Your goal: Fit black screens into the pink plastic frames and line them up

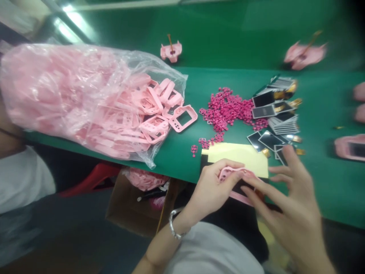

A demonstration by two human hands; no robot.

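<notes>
My left hand (209, 186) grips a pink plastic casing (225, 173), thumb on top and fingers curled behind it. Thumb and forefinger of my right hand (293, 201) close on the casing's right end, while the other fingers are spread in the air. Whether a small part sits between those fingertips is hidden. Yellow paper (236, 156) lies on the table just beyond my hands. Several small display screens (269, 140) with gold-coloured ribbon ends lie close past my right hand. A pile of dark pink button pieces (228, 108) is farther forward.
To the left, a large clear plastic bag (68, 95) spills pink front casings (184, 118) onto the green table (188, 80). Pink holders (171, 52) stand along the back. An open cardboard box (134, 217) sits below the table edge. Another person's white sleeve (25, 179) shows at far left.
</notes>
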